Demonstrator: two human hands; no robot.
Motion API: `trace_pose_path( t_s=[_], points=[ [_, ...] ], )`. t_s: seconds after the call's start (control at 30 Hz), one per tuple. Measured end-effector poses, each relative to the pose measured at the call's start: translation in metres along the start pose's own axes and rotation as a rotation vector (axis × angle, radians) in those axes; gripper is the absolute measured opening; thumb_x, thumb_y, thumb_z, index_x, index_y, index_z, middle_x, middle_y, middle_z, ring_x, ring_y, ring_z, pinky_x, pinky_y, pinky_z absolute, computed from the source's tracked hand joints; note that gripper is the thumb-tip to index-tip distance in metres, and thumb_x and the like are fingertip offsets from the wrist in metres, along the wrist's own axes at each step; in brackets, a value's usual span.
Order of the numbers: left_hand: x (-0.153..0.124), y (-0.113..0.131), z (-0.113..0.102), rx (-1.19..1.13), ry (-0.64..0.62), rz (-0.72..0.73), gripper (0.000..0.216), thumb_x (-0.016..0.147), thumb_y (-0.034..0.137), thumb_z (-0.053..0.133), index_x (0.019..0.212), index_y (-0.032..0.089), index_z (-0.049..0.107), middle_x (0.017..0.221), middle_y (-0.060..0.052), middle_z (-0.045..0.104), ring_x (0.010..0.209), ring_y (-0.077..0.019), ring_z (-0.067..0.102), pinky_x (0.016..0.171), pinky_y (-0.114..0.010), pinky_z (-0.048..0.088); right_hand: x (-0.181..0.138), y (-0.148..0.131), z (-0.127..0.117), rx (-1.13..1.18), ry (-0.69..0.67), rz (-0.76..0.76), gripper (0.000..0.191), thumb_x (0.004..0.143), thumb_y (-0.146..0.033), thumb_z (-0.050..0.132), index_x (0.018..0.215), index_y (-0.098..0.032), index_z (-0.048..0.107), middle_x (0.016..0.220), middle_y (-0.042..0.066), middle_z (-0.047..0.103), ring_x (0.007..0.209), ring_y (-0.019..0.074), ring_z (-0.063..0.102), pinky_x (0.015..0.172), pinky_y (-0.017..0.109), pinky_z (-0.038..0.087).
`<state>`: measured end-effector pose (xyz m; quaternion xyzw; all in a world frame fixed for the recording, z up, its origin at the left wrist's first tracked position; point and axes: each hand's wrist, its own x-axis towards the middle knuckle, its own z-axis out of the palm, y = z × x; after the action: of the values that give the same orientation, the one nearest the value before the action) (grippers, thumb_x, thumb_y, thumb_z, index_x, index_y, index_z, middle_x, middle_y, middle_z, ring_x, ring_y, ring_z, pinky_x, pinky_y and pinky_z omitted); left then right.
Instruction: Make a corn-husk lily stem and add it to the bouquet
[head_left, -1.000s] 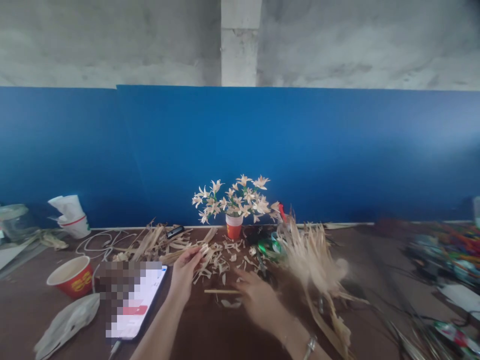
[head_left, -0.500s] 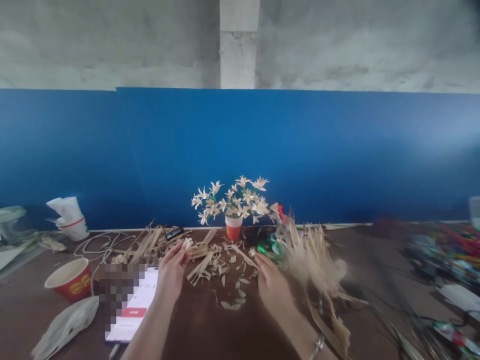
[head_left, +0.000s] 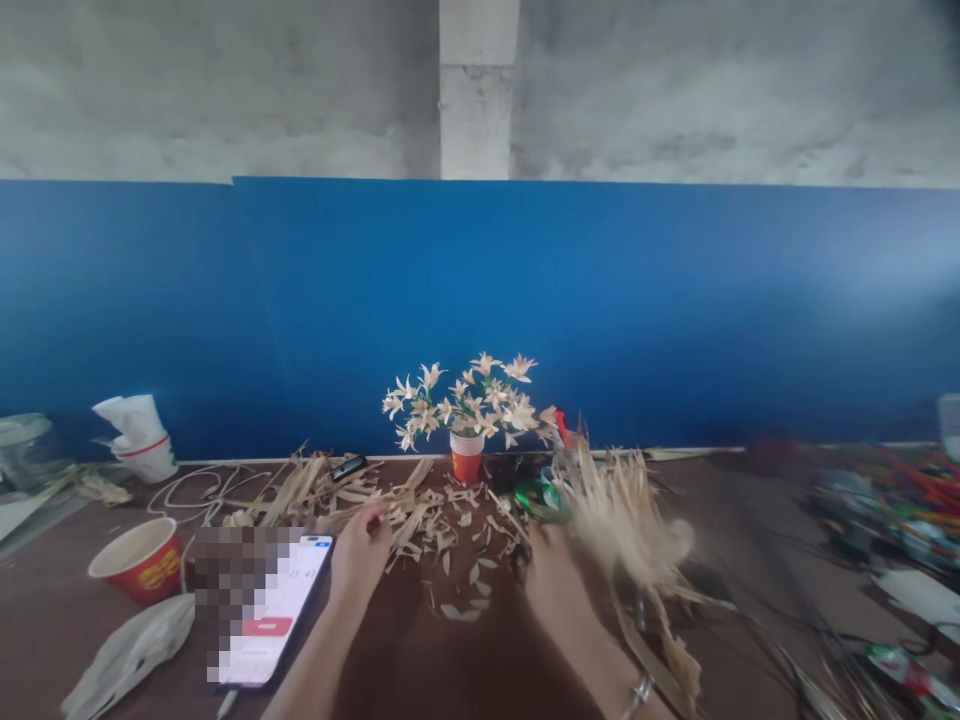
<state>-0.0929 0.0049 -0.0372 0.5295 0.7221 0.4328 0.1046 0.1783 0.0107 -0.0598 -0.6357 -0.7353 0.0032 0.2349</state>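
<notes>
My left hand (head_left: 366, 548) is closed with curled fingers beside the pale dried husk strips (head_left: 409, 515); whatever is in it, if anything, is hidden. My right hand (head_left: 553, 568) bends down at the tabletop, its fingers closed around a small dark object (head_left: 520, 560) too unclear to name. Between the hands lie loose husk petals (head_left: 474, 573) and scraps. Behind them a bunch of cream husk flowers (head_left: 484, 400) stands in a red and white paper cup (head_left: 466, 462). Against my right wrist rests a big bundle of dried husks (head_left: 626, 510).
At the left a lit phone (head_left: 289, 610) lies by my forearm, with a red paper bowl (head_left: 142, 560) and a crumpled white plastic piece (head_left: 131, 655) beyond it. White cups (head_left: 146, 450) stand near the blue partition (head_left: 480, 270). Green tape (head_left: 536, 495) sits by my right hand.
My left hand has shifted slightly right and lower; the pale piece at its fingertips no longer shows. My right hand has turned downward, and a dark object now shows at its fingers.
</notes>
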Motion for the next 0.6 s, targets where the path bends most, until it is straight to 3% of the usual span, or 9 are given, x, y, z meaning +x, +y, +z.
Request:
trace_pose_path(
  t_s=[0.13,0.23,0.33,0.5,0.6],
  points=[
    [-0.005,0.005,-0.002,0.231,-0.01,0.105,0.024,0.076,0.029,0.046,0.078,0.018,0.067,0.084,-0.009,0.07,0.085,-0.0254,0.061,0.076,-0.033,0.044,-0.004,-0.006,0.001,0.011,-0.038,-0.084,0.051,0.066,0.006,0.034,0.107,-0.009,0.06,0.104,0.016,0.055,0.1,0.0251,0.053,0.089,0.031,0.041],
    [-0.008,0.01,-0.006,0.314,0.009,0.105,0.027,0.08,0.03,0.042,0.087,0.018,0.066,0.084,-0.009,0.071,0.083,-0.0253,0.062,0.072,-0.032,0.043,-0.006,-0.011,-0.005,0.006,-0.073,-0.098,0.047,0.067,0.004,0.036,0.103,-0.012,0.062,0.103,0.016,0.056,0.098,0.0251,0.053,0.087,0.032,0.041],
    [-0.011,0.018,-0.01,0.378,0.005,0.056,0.028,0.082,0.027,0.04,0.097,0.021,0.063,0.085,-0.008,0.071,0.083,-0.0254,0.063,0.07,-0.032,0.041,-0.005,-0.017,-0.014,0.001,-0.107,-0.059,0.039,0.071,-0.003,0.041,0.101,-0.015,0.063,0.101,0.012,0.06,0.096,0.0238,0.055,0.083,0.03,0.041],
    [-0.012,0.025,-0.011,0.459,-0.039,0.025,0.027,0.079,0.023,0.044,0.098,0.022,0.063,0.081,-0.007,0.071,0.084,-0.0261,0.063,0.072,-0.034,0.04,0.003,-0.014,-0.03,-0.027,-0.183,0.054,0.032,0.082,-0.013,0.037,0.095,-0.022,0.065,0.088,0.006,0.069,0.086,0.0189,0.062,0.076,0.027,0.041],
    [-0.012,0.022,-0.009,0.46,-0.034,0.037,0.027,0.078,0.022,0.044,0.099,0.02,0.062,0.081,-0.007,0.071,0.085,-0.0262,0.061,0.074,-0.034,0.041,0.011,-0.001,-0.038,-0.062,-0.188,0.134,0.035,0.084,-0.015,0.034,0.105,-0.02,0.062,0.089,0.008,0.07,0.085,0.0197,0.064,0.074,0.027,0.042]
  ],
)
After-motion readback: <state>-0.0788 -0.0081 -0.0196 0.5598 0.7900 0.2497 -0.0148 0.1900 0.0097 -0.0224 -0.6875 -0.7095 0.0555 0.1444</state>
